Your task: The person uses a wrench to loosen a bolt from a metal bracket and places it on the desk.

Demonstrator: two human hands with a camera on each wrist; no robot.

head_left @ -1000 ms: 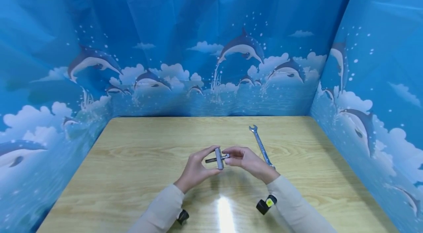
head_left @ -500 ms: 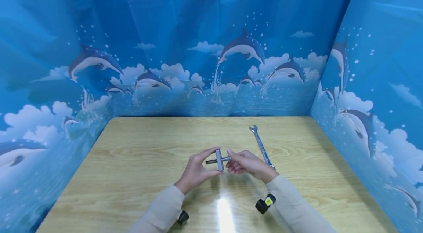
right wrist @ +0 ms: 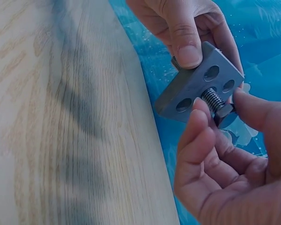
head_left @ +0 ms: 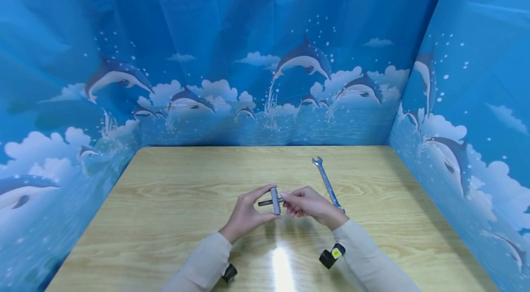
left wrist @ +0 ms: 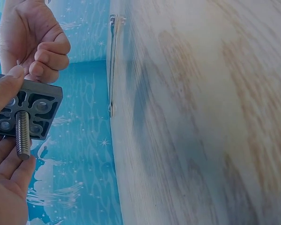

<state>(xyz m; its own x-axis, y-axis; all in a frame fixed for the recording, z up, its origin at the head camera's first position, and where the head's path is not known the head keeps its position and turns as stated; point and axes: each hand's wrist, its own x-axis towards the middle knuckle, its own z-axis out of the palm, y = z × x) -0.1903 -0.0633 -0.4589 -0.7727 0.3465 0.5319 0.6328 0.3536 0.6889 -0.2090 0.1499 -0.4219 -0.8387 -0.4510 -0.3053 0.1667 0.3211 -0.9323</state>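
Observation:
My left hand point(head_left: 245, 213) grips a small grey square plate point(right wrist: 199, 84) by its opposite edges, thumb on one side and fingers on the other. The plate has round holes on one face and a ribbed back in the left wrist view. A threaded hex bolt point(right wrist: 212, 97) passes through its middle, and the shank point(left wrist: 22, 136) sticks out well past the ribbed side. At the bolt's head, my right hand point(head_left: 308, 205) pinches with thumb and index finger, its other fingers curled below. Both hands hold the parts above the table.
A combination wrench point(head_left: 327, 184) lies on the wood-grain table point(head_left: 182, 181), just behind and right of my right hand. Blue dolphin-print curtains point(head_left: 248, 71) stand along the table's back and sides. Black wrist cameras sit at both sleeves.
My right hand's fingers have curled in from a straighter pose, and its thumb has come forward over the bolt head. The left hand and plate have barely moved; the wrench stays put.

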